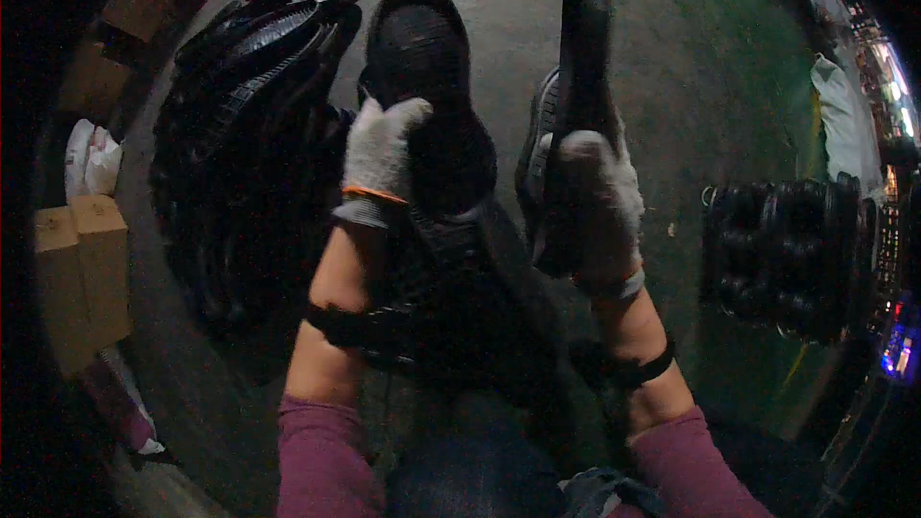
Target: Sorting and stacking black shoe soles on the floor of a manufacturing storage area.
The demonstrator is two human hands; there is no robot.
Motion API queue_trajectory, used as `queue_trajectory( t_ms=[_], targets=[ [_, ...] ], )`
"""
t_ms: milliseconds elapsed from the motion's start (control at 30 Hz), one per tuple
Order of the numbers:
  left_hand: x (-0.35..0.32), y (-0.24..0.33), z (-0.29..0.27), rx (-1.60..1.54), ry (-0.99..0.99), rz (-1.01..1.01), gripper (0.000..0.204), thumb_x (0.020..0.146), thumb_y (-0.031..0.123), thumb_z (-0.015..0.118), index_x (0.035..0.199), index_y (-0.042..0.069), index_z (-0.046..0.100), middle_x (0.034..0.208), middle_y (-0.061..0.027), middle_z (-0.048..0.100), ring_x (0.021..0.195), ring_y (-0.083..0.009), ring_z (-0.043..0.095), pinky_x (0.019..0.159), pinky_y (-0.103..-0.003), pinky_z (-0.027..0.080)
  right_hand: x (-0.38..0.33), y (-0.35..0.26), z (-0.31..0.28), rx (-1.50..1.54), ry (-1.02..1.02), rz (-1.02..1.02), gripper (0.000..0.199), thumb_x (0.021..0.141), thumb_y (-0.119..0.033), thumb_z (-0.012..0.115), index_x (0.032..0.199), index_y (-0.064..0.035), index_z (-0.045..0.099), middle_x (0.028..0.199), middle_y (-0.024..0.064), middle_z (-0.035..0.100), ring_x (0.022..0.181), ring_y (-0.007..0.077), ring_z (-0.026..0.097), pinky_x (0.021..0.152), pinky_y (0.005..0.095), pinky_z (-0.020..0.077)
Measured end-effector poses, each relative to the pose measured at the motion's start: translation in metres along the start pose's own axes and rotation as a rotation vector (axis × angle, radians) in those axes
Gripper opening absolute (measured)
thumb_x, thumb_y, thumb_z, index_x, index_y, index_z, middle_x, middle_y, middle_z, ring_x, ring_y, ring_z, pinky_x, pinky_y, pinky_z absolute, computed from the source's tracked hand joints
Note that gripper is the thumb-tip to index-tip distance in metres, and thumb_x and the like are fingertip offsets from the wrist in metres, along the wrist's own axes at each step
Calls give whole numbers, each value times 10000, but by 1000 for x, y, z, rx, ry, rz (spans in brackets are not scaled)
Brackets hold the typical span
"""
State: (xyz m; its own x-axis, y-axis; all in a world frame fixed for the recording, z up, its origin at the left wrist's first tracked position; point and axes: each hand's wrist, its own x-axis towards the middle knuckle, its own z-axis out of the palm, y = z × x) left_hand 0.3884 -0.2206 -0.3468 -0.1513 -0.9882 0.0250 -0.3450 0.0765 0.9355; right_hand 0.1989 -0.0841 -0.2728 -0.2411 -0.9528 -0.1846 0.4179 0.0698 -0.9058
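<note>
My left hand (376, 149), in a pale work glove with an orange cuff edge, is closed on the side of a black shoe sole (419, 48). The broad face of that sole is turned up toward me. My gloved right hand (597, 192) is wrapped round another black shoe sole (586, 29), held upright and seen edge-on. A further black sole (540, 129) with a ridged edge stands close against its left side. Dark soles also lie below my left hand, between my forearms, but their outlines are lost in shadow.
A large heap of black soles (254, 101) rises on the left. Bundled black soles (787, 249) are on the floor at right. Cardboard boxes (91, 269) and a white bag (91, 158) line the left side. White sacks (844, 120) lie far right.
</note>
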Motion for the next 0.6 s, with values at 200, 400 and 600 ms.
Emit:
queue_trajectory(
  t_ms=[200, 400, 600],
  targets=[
    [-33, 25, 62, -395, -102, -411, 316, 958, 217, 634, 1189, 3, 641, 1103, -227, 687, 958, -292, 674, 853, -374, 522, 17, 16, 19, -1478, 423, -532, 791, 814, -517, 776, 1444, -96, 552, 1372, 265, 537, 1197, 416, 578, 1007, 480, 494],
    [-49, 30, 61, -832, -172, -417, 415, 954, 257, 673, 1261, -8, 588, 1154, -154, 671, 992, -240, 646, 874, -363, 524, 19, 53, 10, -1496, 266, -152, 668, 912, -419, 649, 1481, -108, 492, 1388, 298, 503, 1181, 462, 570, 998, 505, 490],
    [-34, 75, 64, -801, -383, -264, 475, 963, 269, 677, 1322, -23, 570, 1204, -73, 656, 1037, -179, 606, 922, -328, 511, 5, 17, -43, -901, 262, -205, 425, 958, -180, 585, 1310, 57, 568, 1235, 164, 646, 1139, 248, 611, 985, 364, 480]
  ],
)
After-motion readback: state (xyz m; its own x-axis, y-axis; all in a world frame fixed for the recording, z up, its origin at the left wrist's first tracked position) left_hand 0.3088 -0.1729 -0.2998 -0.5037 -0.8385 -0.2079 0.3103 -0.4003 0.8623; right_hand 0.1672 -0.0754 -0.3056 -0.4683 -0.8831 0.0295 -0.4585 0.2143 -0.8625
